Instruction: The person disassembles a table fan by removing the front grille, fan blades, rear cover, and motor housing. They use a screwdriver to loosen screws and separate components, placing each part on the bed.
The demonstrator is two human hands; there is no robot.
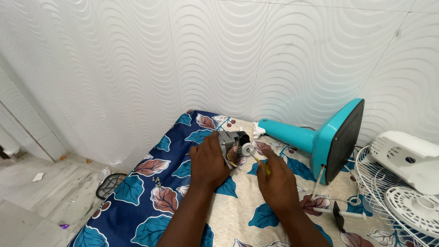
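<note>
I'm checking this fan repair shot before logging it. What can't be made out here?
All in the head view:
- Fan motor: its near side is hidden by the left hand.
- Screwdriver: the handle is buried in the right hand; the tip is too small to tell.
- Small screws on the cloth: too small to count.
- Wire fan guard: cut off by the right edge.

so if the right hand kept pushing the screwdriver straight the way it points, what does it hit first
The right hand aims the screwdriver up-left at the fan motor held by the left hand. It would probably meet the motor's white round part first; depth is unclear.
</note>
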